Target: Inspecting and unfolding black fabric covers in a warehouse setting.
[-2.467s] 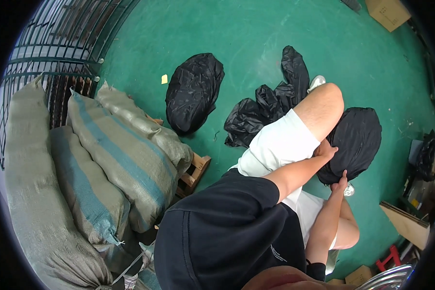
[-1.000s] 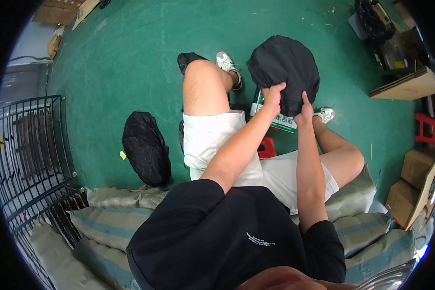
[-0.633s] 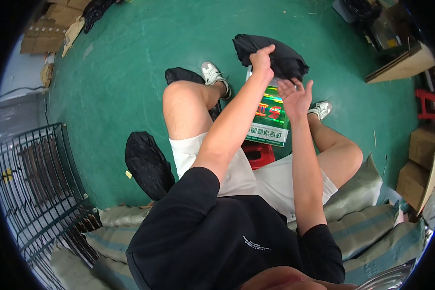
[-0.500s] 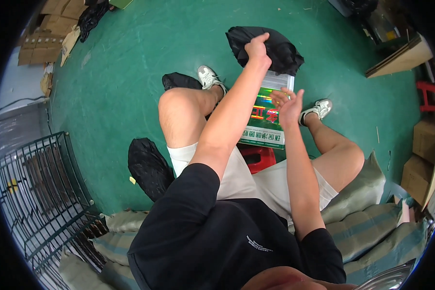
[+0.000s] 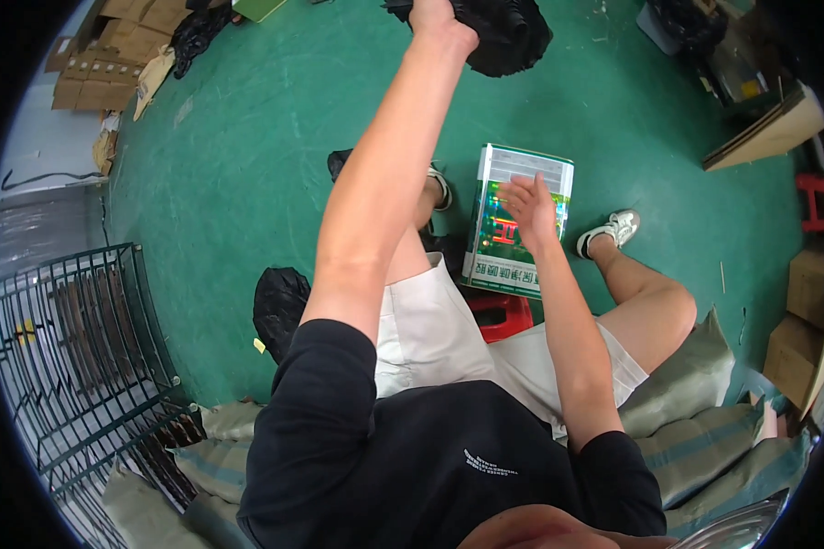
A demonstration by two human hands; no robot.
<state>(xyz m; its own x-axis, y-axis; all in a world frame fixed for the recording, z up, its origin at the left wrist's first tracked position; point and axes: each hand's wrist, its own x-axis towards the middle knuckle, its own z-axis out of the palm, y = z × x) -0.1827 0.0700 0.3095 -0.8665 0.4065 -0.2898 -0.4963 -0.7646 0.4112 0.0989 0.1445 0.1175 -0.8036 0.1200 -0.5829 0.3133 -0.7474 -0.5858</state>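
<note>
The green floor (image 5: 247, 165) fills most of the view, and everything below is placed against the printed box (image 5: 519, 222) standing near the middle of it.

Largest, off to the box's lower right and lower left, are the striped woven sacks (image 5: 714, 430), which the seated person appears to be using as a seat, so the box sits within easy reach between the knees. Far to the box's left stands a green wire cage rack (image 5: 73, 357). At the upper left, well apart from the box, lie flattened cardboard pieces (image 5: 110, 55), and more cartons (image 5: 801, 311) stack to its right.

Above the box, at the top edge of the view, the left hand (image 5: 435, 20) is clenched on a crumpled black plastic bag (image 5: 504, 32), arm stretched up and away so the bag hangs well apart from the box. Another black bag (image 5: 279, 306) lies on the floor to the box's lower left.

The box itself is a green and white printed carton, upright and leaning slightly. The right hand (image 5: 529, 206) lies flat against its front face, fingers spread, seemingly steadying it; whether any finger hooks an edge is hard to tell from here. Just below the box sits a small red stool (image 5: 499, 316), which may be propping it. A pale sneaker (image 5: 613, 229) rests just beside the box's right edge.
</note>
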